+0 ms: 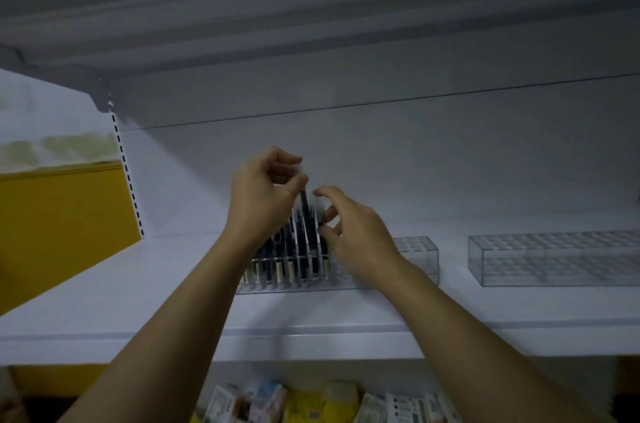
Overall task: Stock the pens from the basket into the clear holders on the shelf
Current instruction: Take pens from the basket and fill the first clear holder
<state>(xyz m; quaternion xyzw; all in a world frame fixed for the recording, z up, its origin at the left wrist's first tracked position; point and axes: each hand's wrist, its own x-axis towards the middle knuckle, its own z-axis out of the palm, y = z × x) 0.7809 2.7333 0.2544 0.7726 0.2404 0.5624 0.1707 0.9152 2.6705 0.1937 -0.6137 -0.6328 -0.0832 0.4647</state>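
A clear holder [298,285] stands on the white shelf [173,284], its left part filled with several dark pens [287,249]. My left hand [263,194] pinches the top of one dark pen [305,211] that stands upright over the holder. My right hand [356,235] hovers just right of that pen, with its fingers curled and its fingertips at the tops of the neighbouring pens; whether it grips one I cannot tell. A second clear holder [554,258] with nothing in it sits further right. The basket is out of view.
Another shelf [311,17] hangs overhead. A yellow panel [62,225] lies to the left of the perforated upright. Below the shelf edge, several boxed goods [311,402] lie on a lower level.
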